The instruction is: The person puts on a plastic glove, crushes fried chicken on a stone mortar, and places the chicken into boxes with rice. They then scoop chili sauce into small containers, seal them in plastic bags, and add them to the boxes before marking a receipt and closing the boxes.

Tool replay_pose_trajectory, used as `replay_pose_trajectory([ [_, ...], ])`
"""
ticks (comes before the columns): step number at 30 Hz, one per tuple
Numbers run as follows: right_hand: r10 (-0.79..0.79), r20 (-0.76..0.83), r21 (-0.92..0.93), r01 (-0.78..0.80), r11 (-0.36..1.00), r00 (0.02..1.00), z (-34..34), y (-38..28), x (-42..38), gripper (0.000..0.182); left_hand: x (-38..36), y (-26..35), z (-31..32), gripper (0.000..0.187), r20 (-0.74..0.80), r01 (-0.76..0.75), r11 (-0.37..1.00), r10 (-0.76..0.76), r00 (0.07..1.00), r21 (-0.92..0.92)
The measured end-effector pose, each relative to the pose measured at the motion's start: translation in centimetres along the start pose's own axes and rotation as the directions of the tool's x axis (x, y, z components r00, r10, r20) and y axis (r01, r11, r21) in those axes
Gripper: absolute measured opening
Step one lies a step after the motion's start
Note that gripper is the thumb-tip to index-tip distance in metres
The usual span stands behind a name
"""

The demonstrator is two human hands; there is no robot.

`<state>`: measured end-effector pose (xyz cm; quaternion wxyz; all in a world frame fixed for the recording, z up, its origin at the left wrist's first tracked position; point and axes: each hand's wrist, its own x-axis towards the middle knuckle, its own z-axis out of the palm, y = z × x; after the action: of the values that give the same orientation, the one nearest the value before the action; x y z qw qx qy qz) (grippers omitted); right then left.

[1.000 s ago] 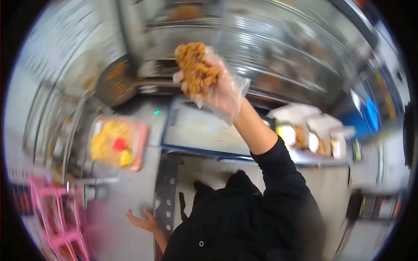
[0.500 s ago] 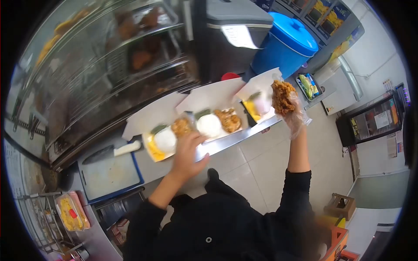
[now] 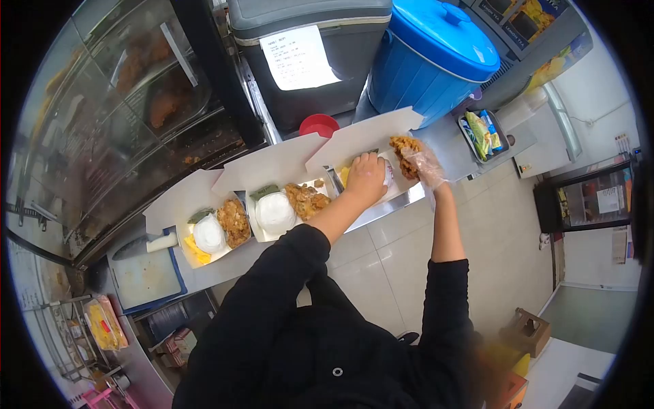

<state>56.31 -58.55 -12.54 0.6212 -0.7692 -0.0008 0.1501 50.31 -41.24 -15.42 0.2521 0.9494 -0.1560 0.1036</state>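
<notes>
In the rightmost open white meal box (image 3: 368, 136), my left hand (image 3: 366, 180) lies over a wrapped white rice portion (image 3: 389, 175), its bare fingers bent around it. Yellow food shows beside those fingers. My right hand (image 3: 429, 168), in a clear plastic glove, grips a piece of fried chicken (image 3: 407, 154) above the right end of that box. To the left, the middle box (image 3: 269, 163) and the left box (image 3: 170, 208) each hold a rice portion, a green packet and fried chicken; yellow food also shows in the left one.
Behind the boxes are a red bowl (image 3: 319, 125), a grey cooler (image 3: 306, 54) and a blue lidded bucket (image 3: 426, 68). A glass display case (image 3: 136, 102) borders the left. A knife (image 3: 146, 247) lies on the cutting board (image 3: 145, 278). A small tray (image 3: 484, 136) holds packets.
My left hand has moved right, from the left and middle boxes into the rightmost one. The right hand has brought the chicken closer to that box. The view has shifted.
</notes>
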Motion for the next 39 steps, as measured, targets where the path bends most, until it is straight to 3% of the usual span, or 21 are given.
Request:
replay_pose_trajectory([
  [1, -0.066, -0.026, -0.073, 0.064, 0.995, 0.997, 0.2, 0.6, 0.2, 0.057, -0.1, 0.1, -0.2, 0.049, 0.011, 0.01, 1.0, -0.01, 1.0, 0.004],
  [4, -0.016, 0.064, -0.364, 0.039, 0.93, 0.998, 0.9, -2.9, -1.5, 0.055, -0.7, -0.1, -0.2, 0.049, 0.031, 0.041, 0.999, -0.042, 0.999, 0.028],
  [7, 0.202, 0.04, -0.534, -0.15, 0.832, 0.979, 1.8, -3.3, -0.8, 0.054, -1.0, -0.2, -0.3, 0.049, 0.042, 0.076, 0.993, -0.079, 0.996, 0.086],
  [10, -0.146, 0.025, -0.711, 0.12, 0.693, 0.989, 2.3, -1.5, -0.5, 0.049, -1.0, -0.3, -0.5, 0.049, 0.054, 0.105, 0.988, -0.112, 0.992, 0.11],
  [14, -0.32, 0.038, -0.837, 0.205, 0.508, 0.947, 4.7, -1.7, -1.2, 0.038, -1.0, -0.4, 0.2, 0.049, 0.018, 0.125, 0.982, -0.129, 0.991, 0.141],
  [17, -0.189, -0.165, -0.814, -0.025, 0.581, 0.968, 6.0, -4.6, -2.6, 0.035, -1.0, -0.3, 0.5, 0.046, 0.001, 0.134, 0.983, -0.135, 0.991, 0.124],
  [20, -0.039, -0.359, -0.811, -0.291, 0.507, 0.932, 5.1, -5.6, -3.5, 0.036, -1.5, -0.6, 0.4, 0.042, -0.029, 0.09, 0.993, -0.088, 0.996, 0.078],
  [22, -0.235, -0.379, -0.775, -0.169, 0.609, 0.895, 3.4, -5.6, -4.8, 0.051, -3.5, 0.1, -3.3, 0.037, -0.155, -0.051, 0.992, 0.032, 0.987, -0.113],
  [23, -0.357, -0.307, -0.766, -0.006, 0.643, 0.882, 3.3, -6.2, -6.0, 0.045, -5.2, 0.3, -5.9, 0.034, -0.23, -0.106, 0.977, 0.062, 0.971, -0.186],
  [24, -0.476, -0.229, -0.73, 0.173, 0.661, 0.849, 4.3, -7.6, -7.6, 0.039, -7.3, 0.0, -8.6, 0.032, -0.212, -0.068, 0.932, -0.01, 0.977, -0.357],
  [26, -0.549, -0.008, -0.648, 0.414, 0.64, 0.836, 9.6, -11.8, -11.7, 0.044, -12.4, -1.9, -14.2, 0.028, -0.178, 0.01, 0.764, -0.163, 0.971, -0.645],
  [27, -0.569, 0.147, -0.541, 0.548, 0.638, 0.809, 12.7, -12.2, -13.3, 0.046, -15.5, -3.8, -16.7, 0.02, -0.069, 0.106, 0.564, -0.28, 0.957, -0.819],
  [29, -0.572, 0.465, -0.354, 0.734, 0.58, 0.676, 20.0, -12.4, -16.0, 0.052, -22.6, -10.7, -19.5, 0.024, 0.169, 0.243, 0.144, -0.396, 0.903, -0.959],
  [30, -0.538, 0.618, -0.286, 0.802, 0.525, 0.573, 24.0, -12.4, -17.5, 0.055, -26.4, -13.4, -22.3, 0.031, 0.221, 0.255, 0.044, -0.377, 0.9, -0.966],
  [32, -0.463, 0.826, -0.128, 0.908, 0.399, 0.32, 32.9, -11.7, -18.7, 0.059, -34.0, -17.0, -26.7, 0.033, 0.221, 0.273, 0.017, -0.535, 0.815, -0.962],
  [34, -0.484, 0.869, 0.0, 0.978, 0.208, 0.103, 41.7, -10.8, -20.6, 0.062, -41.1, -20.8, -30.6, 0.03, 0.26, 0.218, -0.142, -0.531, 0.807, -0.966],
  [37, -0.446, 0.892, 0.061, 0.997, -0.038, -0.072, 52.2, -9.7, -22.8, 0.06, -49.0, -24.9, -34.8, 0.027, 0.213, 0.322, 0.043, -0.667, 0.714, -0.946],
  [39, -0.415, 0.903, 0.082, 0.993, -0.08, -0.108, 57.3, -9.2, -23.7, 0.063, -52.7, -26.8, -36.9, 0.024, 0.167, 0.318, 0.093, -0.695, 0.7, -0.944],
])
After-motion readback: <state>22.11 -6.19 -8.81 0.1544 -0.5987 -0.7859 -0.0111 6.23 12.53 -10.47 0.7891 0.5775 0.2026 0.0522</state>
